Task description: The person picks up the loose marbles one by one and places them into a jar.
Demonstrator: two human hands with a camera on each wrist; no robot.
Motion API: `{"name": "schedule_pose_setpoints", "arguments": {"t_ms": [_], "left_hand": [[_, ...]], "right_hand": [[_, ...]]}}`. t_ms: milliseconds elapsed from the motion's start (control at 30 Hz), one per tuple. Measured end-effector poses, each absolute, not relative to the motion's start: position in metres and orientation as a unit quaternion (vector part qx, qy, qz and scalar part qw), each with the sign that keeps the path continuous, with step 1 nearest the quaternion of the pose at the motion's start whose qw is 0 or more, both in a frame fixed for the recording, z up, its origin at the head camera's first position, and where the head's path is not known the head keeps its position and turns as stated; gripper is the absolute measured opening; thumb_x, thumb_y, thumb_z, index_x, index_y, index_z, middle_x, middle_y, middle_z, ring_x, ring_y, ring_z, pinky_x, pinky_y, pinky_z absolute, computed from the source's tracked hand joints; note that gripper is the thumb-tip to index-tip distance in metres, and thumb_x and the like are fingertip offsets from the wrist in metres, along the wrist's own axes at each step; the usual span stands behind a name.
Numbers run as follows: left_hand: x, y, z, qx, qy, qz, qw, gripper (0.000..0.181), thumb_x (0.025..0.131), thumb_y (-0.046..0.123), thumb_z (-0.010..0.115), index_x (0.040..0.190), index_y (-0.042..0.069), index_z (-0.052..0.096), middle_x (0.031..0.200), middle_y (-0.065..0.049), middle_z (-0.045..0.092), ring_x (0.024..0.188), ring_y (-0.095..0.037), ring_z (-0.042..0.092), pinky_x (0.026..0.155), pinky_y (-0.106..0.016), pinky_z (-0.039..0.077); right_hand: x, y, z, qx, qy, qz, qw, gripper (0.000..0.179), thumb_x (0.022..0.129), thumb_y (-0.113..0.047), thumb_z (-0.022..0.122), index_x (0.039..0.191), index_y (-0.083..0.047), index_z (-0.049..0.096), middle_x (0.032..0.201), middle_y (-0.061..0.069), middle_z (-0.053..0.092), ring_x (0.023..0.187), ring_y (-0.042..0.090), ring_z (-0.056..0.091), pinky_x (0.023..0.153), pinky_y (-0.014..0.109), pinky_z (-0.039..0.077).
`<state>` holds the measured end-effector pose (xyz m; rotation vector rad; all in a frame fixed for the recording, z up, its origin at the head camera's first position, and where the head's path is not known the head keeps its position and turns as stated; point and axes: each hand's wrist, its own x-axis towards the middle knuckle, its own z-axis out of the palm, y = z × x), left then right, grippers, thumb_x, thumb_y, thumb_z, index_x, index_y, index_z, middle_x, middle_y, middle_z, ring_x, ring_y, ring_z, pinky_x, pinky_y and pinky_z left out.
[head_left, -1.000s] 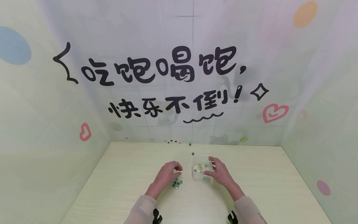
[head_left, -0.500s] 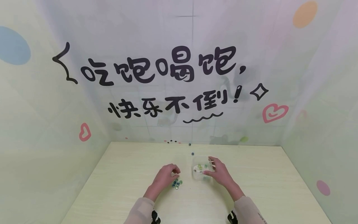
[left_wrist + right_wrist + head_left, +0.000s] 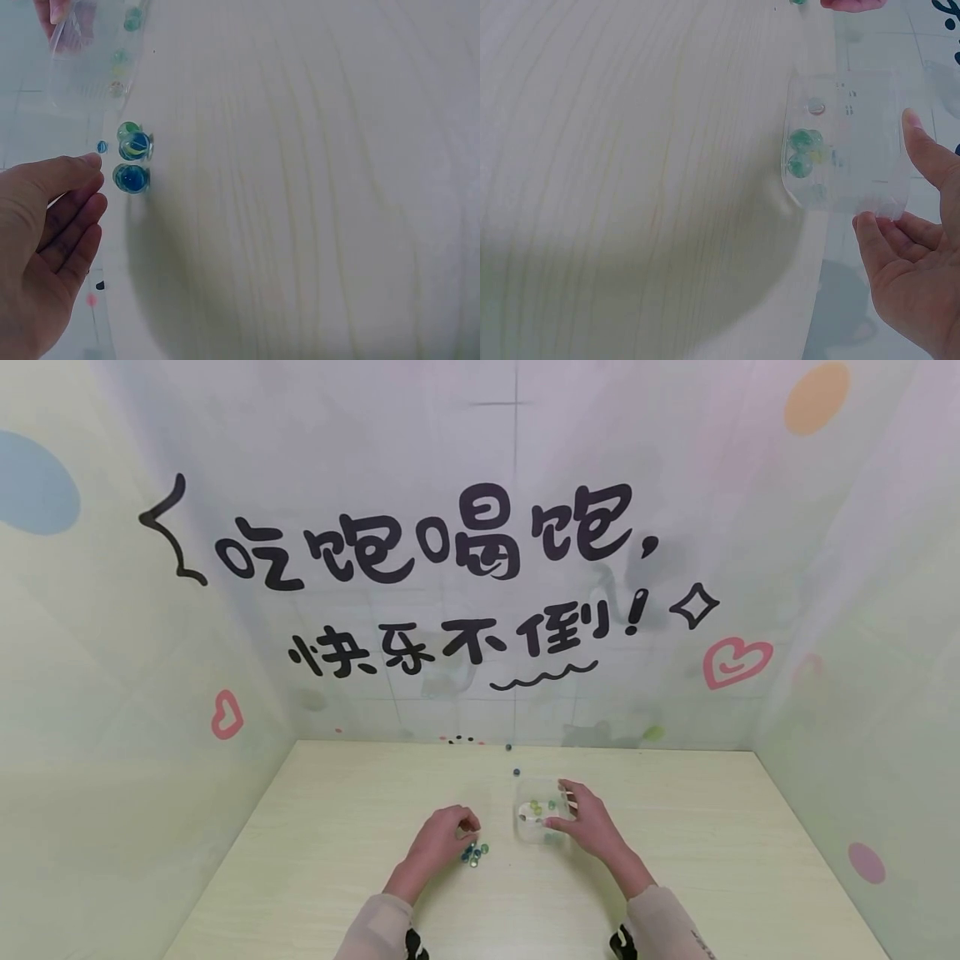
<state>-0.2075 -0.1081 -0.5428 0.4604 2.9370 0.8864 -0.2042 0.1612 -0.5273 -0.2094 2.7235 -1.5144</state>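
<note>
My left hand (image 3: 441,839) hovers at a small cluster of blue and green glass marbles (image 3: 475,854) on the table. In the left wrist view its thumb and loosely bent fingers stop just short of the marbles (image 3: 133,178), and nothing shows between them. My right hand (image 3: 595,827) holds a clear plastic container (image 3: 870,135) by its side, the thumb near the rim and the fingertips along the wall. Inside the upright container lie several green and yellowish marbles (image 3: 800,140).
Beyond the container, two dark blue marbles, a nearer one (image 3: 517,772) and a farther one (image 3: 508,747), lie toward the back edge of the pale wooden table (image 3: 337,827). A printed backdrop (image 3: 405,710) with black lettering encloses the table's back and sides.
My left hand has moved slightly left and toward me, coming down closer to the marble cluster. The right hand and the container have stayed in place.
</note>
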Motion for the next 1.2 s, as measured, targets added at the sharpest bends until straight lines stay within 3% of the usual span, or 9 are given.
{"name": "schedule_pose_setpoints", "arguments": {"t_ms": [1200], "left_hand": [[-0.208, -0.112, -0.556, 0.142, 0.948, 0.284, 0.018, 0.008, 0.085, 0.011, 0.077, 0.087, 0.015, 0.07, 0.084, 0.005, 0.067, 0.075, -0.006, 0.058, 0.068, -0.022, 0.051]], "right_hand": [[-0.203, 0.16, -0.526, -0.064, 0.871, -0.487, 0.008, 0.072, 0.083, -0.007, 0.079, 0.142, 0.01, 0.042, 0.141, 0.028, 0.051, 0.129, 0.045, 0.052, 0.107, 0.05, 0.047]]}}
